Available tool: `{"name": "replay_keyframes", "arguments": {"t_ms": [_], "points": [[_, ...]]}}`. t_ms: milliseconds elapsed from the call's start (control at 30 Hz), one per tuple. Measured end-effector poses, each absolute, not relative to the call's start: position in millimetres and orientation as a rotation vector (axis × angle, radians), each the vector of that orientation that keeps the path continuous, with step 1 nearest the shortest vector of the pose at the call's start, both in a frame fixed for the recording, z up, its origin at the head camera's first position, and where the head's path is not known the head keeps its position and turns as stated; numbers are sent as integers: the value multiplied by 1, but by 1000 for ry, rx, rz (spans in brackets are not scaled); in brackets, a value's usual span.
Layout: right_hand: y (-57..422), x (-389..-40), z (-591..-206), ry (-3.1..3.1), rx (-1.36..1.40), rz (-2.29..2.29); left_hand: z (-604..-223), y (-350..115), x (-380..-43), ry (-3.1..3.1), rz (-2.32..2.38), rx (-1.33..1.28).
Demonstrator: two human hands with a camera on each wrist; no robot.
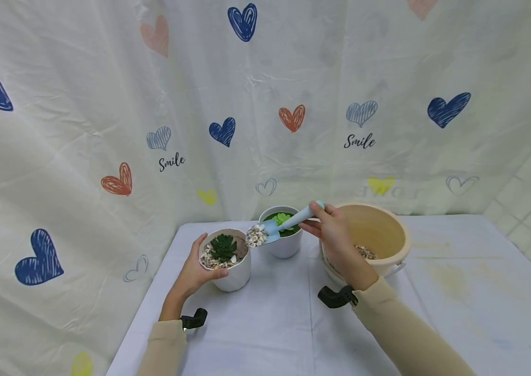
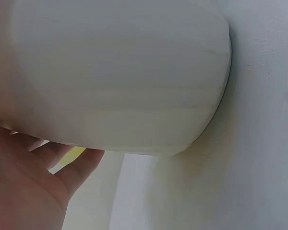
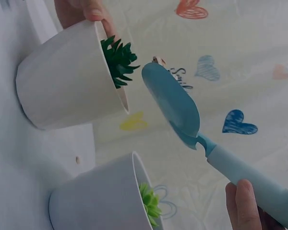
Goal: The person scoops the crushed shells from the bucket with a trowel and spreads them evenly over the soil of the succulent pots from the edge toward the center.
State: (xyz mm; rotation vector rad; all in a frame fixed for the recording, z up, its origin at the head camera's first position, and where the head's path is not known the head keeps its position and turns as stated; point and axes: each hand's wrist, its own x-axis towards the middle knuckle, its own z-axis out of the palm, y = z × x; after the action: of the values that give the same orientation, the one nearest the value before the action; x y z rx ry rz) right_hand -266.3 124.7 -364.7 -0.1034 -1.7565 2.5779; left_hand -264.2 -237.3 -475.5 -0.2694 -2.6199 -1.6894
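My left hand [image 1: 193,274] holds a white flower pot [image 1: 237,278] from its left side, the thumb across the near wall at the rim. In it stand a dark green succulent [image 1: 223,246] and pale pebbles covering part of the brown soil. The pot's base meets the tablecloth in the left wrist view. With my right hand [image 1: 334,236] I grip the handle of a light blue trowel [image 3: 175,103]. Its blade carries a heap of small pebbles [image 1: 256,236] and is level with the pot's right rim, close above it.
Behind the trowel stands a second white pot [image 1: 286,247] with a bright green succulent [image 3: 150,203]. A large beige bucket [image 1: 394,235] with gravel [image 1: 365,253] inside is beneath and beyond my right forearm. A heart-printed curtain [image 1: 312,167] hangs behind the white-covered table [image 1: 265,334].
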Motion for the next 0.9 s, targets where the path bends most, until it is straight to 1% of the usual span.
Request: {"name": "replay_keyframes", "arguments": {"t_ms": [367,667,900], "points": [[107,-272,-371,-1882,-165,2467,-477,-238,-264,-2622,-1710,-268],[100,-274,-379,-1947,-149,2386,-481,-240,-266,-2602,-1762,-269],[95,-275,-377,-1976,-130,2330,-481,-241,-266,-2601,-1771,-287]]}}
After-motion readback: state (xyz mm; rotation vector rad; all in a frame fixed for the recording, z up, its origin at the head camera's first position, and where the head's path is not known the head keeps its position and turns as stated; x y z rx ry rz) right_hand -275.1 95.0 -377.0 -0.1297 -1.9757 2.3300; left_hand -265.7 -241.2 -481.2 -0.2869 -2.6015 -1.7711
